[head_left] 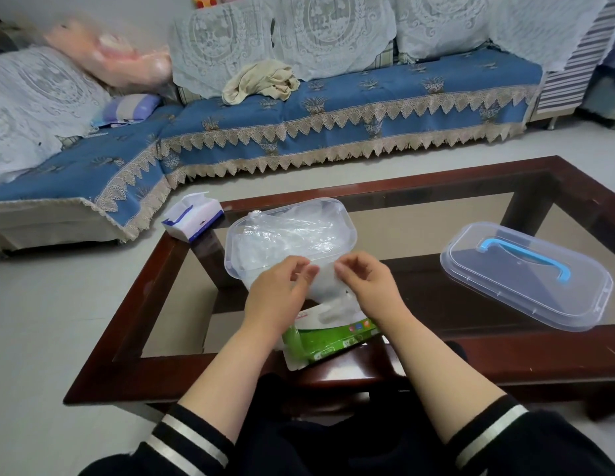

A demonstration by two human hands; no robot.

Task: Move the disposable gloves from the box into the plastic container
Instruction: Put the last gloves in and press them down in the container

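While both hands (apparently) pinch gloves (325, 283), container (349, 228) gapes.

Both hands pinch a clear glove (328, 286) above the green box (330, 338): left hand (282, 290), right hand (368, 283). Behind them the plastic container (289, 235) holds gloves. Its lid (529, 286) lies apart on the counter (436, 352).

Glove box (328, 341) half hidden; its print illegible.
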